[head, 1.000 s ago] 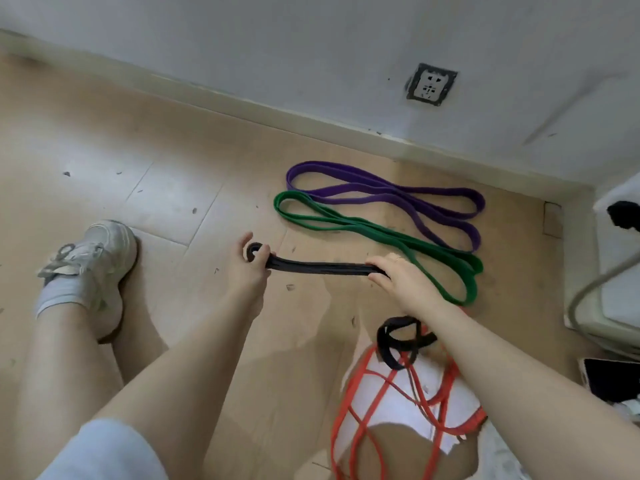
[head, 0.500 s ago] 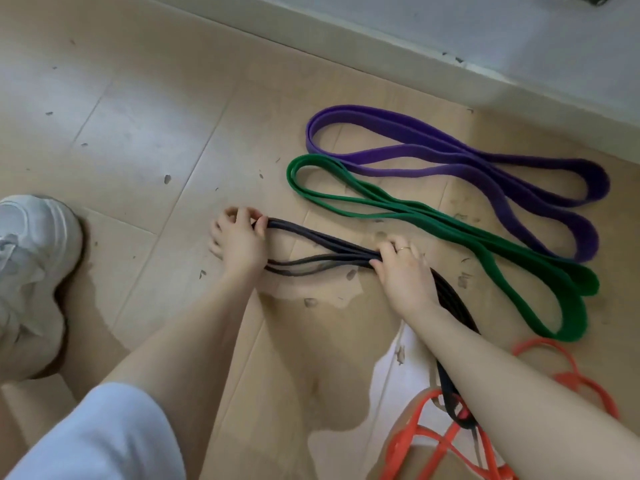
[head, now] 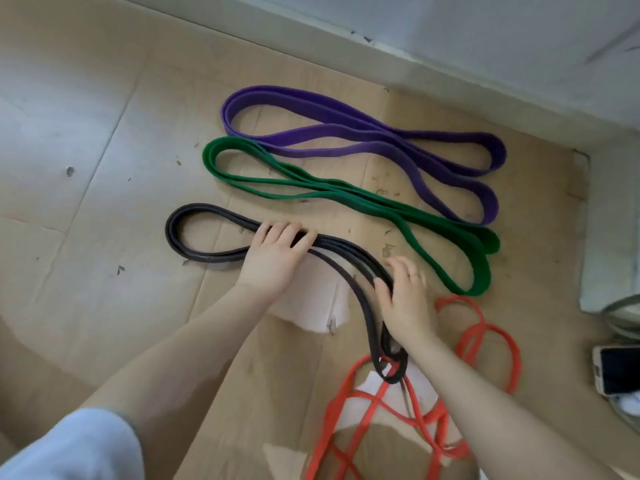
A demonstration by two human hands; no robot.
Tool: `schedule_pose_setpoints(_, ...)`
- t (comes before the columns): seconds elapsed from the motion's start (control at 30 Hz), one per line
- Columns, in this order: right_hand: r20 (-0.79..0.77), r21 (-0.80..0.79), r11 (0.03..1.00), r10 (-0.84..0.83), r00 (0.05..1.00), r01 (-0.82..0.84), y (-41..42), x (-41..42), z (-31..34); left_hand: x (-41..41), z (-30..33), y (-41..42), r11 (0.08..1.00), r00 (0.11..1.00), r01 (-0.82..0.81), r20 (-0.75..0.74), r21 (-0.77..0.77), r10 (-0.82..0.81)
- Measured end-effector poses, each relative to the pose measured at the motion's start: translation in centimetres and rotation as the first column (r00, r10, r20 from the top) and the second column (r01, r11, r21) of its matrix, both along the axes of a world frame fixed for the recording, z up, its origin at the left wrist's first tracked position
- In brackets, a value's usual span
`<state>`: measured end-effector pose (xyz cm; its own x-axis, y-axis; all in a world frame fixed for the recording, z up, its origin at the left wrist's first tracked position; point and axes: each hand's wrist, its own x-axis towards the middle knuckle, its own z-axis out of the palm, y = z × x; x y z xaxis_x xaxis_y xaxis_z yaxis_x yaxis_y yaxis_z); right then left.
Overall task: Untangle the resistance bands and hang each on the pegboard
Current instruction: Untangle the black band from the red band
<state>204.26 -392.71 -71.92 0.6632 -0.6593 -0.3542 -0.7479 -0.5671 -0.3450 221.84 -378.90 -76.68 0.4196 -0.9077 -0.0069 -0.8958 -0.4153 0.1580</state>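
A black band point(head: 180, 244) lies folded into a long loop on the floor. My left hand point(head: 273, 261) presses down on its middle, fingers curled over the strands. My right hand point(head: 405, 299) lies over the strands further right, thumb against them. The black band's near end crosses a tangled orange band point(head: 485, 334) at the lower right. Beyond it a green band point(head: 346, 195) and a purple band point(head: 346, 123) lie folded side by side, apart from the others. No pegboard is in view.
The floor is covered with brown cardboard sheets point(head: 104, 306). A wall and baseboard point(head: 381, 46) run along the top. A white appliance base point(head: 609, 237) and a phone point(head: 616, 368) sit at the right edge. My knee point(head: 69, 448) is at the lower left.
The black band went from stretched taut between my hands to lying on the floor in a folded loop. My left hand slid right to its middle, and the view moved closer.
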Motion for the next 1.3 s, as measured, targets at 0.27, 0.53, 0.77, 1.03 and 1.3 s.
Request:
schedule_pose_setpoints(0.27,-0.094,0.205,0.964,-0.154,0.983,0.171,-1.7,-5.7,-1.4,-4.0,1.3,-3.8,0.994,0.991,0.108,-0.082,0.0,-0.108)
schedule_pose_setpoints(0.53,-0.213,0.102,0.989,-0.083,0.973,0.107,-2.0,-4.6,-1.1,-4.5,-0.5,-3.8,0.995,0.994,0.063,-0.088,-0.073,-0.069)
schedule_pose_setpoints(0.77,0.009,-0.032,0.978,-0.206,0.979,0.206,-5.7,-3.8,-0.3,-4.2,-0.6,-3.3,0.989,0.992,0.122,-0.03,-0.077,-0.125)
schedule_pose_setpoints(1.03,-0.165,-0.04,0.948,0.305,0.938,-0.315,-1.4,-7.9,-0.1,-4.4,0.1,-3.4,0.99,0.989,0.133,-0.068,0.035,-0.131)
schedule_pose_setpoints(1.3,-0.275,-0.11,0.948,0.258,0.926,-0.298,-1.7,-5.8,-0.7,-4.5,0.1,-5.0,0.999,0.999,-0.02,0.032,-0.047,0.021)
